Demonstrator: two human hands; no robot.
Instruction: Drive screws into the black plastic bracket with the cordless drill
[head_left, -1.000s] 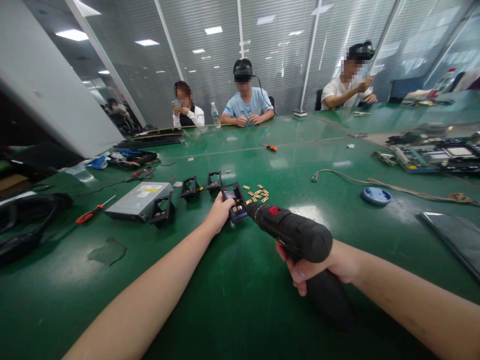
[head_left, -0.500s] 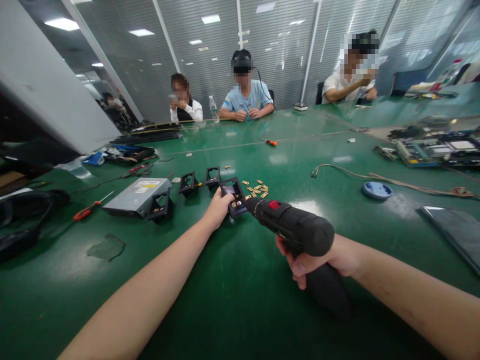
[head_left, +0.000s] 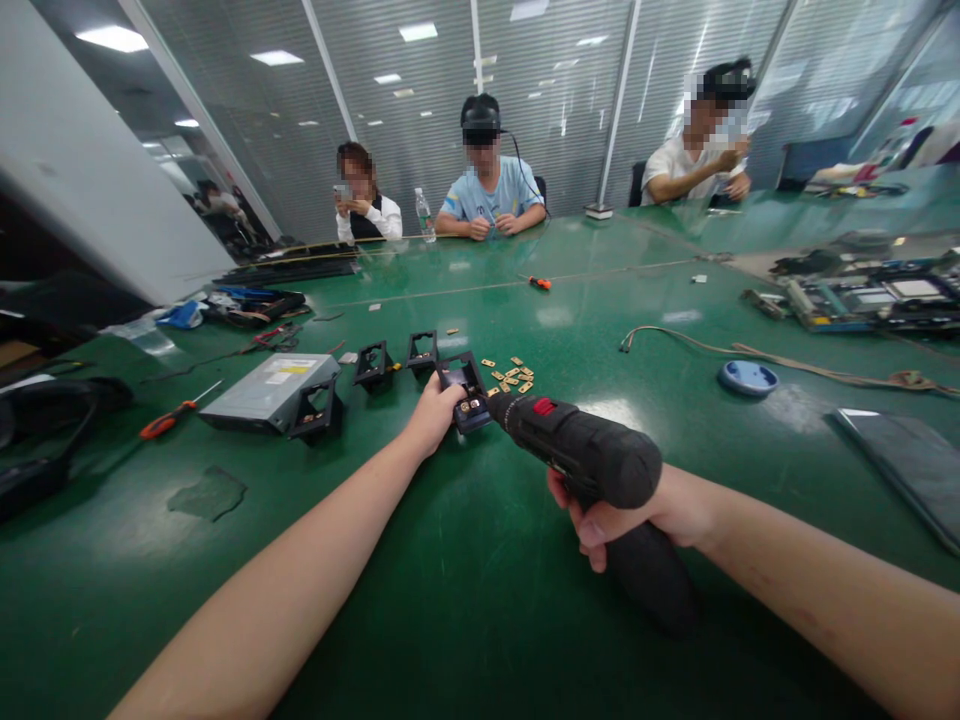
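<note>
Striped blinds (head_left: 555, 140) behind glass fill the top of the frame, and a shiny green table (head_left: 450, 600) spreads out below. Three people sit at its far side: one (head_left: 367, 217) at the upper left, one (head_left: 491, 190) in blue at the top middle, and one (head_left: 694, 172) in white at the upper right.

At the left, a flat silver box (head_left: 251, 400) has a white and yellow label (head_left: 289, 370) on top, but its words are too small to read. Near the middle, the drill (head_left: 585, 450) is black with a bright red patch (maybe a word is on it, but I can't read one).

Just left of the drill's nose is a black frame (head_left: 474, 420), in the middle of the picture. It is boxy, with tall sides and small round gold bits (head_left: 465, 406) inside. The left hand (head_left: 431, 415) grips its left side. The right hand (head_left: 611, 520) wraps around the drill's handle. The drill's nose is at the frame's right edge; I can't tell what the tip touches. Little gold plates (head_left: 512, 373) lie scattered just beyond.
</note>
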